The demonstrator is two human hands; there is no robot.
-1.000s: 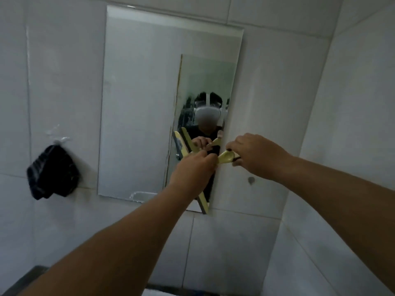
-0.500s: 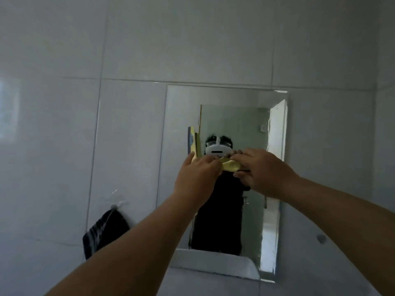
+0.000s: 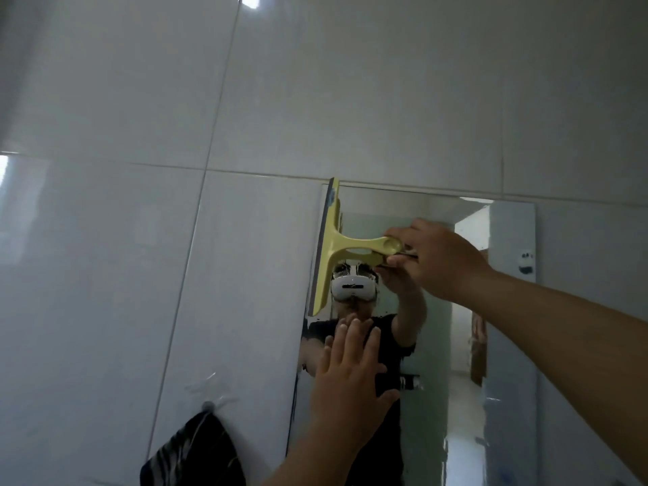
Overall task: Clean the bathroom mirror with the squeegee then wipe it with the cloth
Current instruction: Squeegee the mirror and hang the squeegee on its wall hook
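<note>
The rectangular mirror (image 3: 508,327) hangs on the white tiled wall. A yellow squeegee (image 3: 333,247) stands with its blade upright along the mirror's top left edge. My right hand (image 3: 434,257) grips its handle from the right. My left hand (image 3: 350,377) is lower, flat with fingers spread, at the mirror's left side, holding nothing. A dark striped cloth (image 3: 196,450) hangs from a wall hook, left of the mirror near the bottom edge.
White glossy tiles (image 3: 175,275) cover the wall around the mirror. The mirror reflects a person in a dark shirt and a doorway behind. A small fitting (image 3: 526,261) sits near the mirror's right edge.
My left hand has let go of the squeegee and dropped lower with fingers spread. My right hand has swung the squeegee up to the mirror's top left edge. The view has tilted upward.
</note>
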